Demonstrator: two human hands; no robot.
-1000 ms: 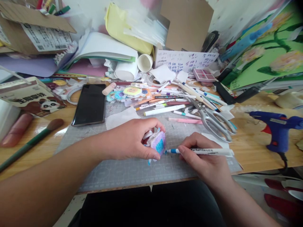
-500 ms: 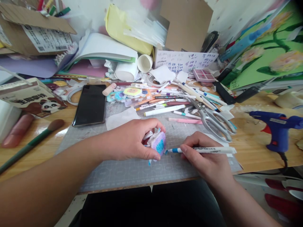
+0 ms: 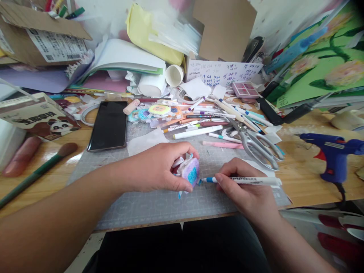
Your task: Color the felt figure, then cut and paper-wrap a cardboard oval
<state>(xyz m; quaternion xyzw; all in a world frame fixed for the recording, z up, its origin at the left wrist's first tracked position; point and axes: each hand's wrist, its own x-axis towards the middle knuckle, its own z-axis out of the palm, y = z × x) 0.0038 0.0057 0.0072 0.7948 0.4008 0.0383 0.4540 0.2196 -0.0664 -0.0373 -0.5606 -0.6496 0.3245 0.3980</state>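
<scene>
My left hand pinches a small craft piece between thumb and fingers. Its face is light purple with a blue patch in the middle, and white crumpled edges and blue bits stick out around it; part of it is hidden behind the fingers. My right hand grips a white marker with a blue band like a pen. The marker's blue tip points left, at the lower right edge of the piece; whether it touches cannot be made out. Both hands are over a grey cutting mat.
Pens and markers lie heaped beyond my hands, with silver scissors at their right. A black phone and a makeup brush lie to the left. A blue glue gun stands at right, its cord running to the table edge.
The marker and my right hand have shifted very slightly. My left hand keeps its hold on the craft piece in the same place.
</scene>
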